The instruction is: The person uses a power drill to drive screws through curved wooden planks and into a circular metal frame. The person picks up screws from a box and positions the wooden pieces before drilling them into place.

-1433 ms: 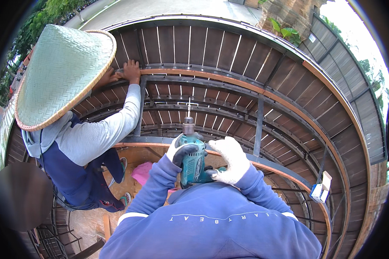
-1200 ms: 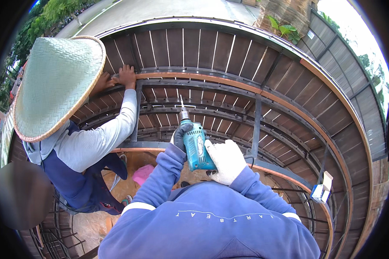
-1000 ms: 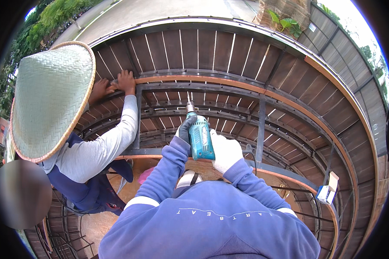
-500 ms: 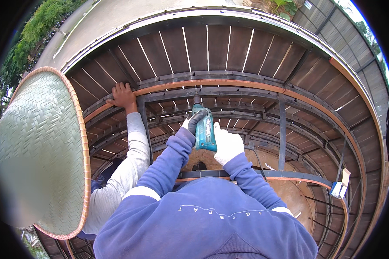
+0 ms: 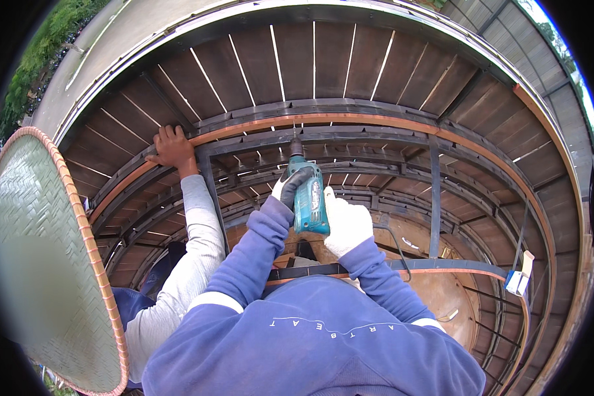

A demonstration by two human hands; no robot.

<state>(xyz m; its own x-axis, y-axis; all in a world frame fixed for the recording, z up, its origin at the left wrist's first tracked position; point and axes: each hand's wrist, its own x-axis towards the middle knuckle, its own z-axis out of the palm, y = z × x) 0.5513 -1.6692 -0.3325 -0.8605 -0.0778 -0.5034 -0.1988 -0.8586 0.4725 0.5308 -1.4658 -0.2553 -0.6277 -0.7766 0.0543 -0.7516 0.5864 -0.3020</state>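
A teal power drill (image 5: 312, 204) is held between my two gloved hands, its chuck pointing away from me. My left hand (image 5: 288, 187), in a white and dark grey glove, wraps the front of the drill body. At the drill's rear right, my right hand (image 5: 347, 224), in a white glove, closes on the handle, which is mostly hidden beneath. A thin drill bit (image 5: 294, 129) reaches the curved orange-brown strip (image 5: 360, 119) on the dark frame; whether it has entered the strip I cannot tell.
At left, a co-worker's bare hand (image 5: 173, 148) rests on the strip, beside a woven hat (image 5: 46, 251). Dark upright posts (image 5: 434, 198) and curved rails surround me. A small white and blue box (image 5: 518, 280) sits on the near rail at right. A cable (image 5: 402, 251) hangs by my right forearm.
The drill has drawn back slightly from the strip, showing more of the bit. My view has shifted a little, and the co-worker's hat and hand appear farther left.
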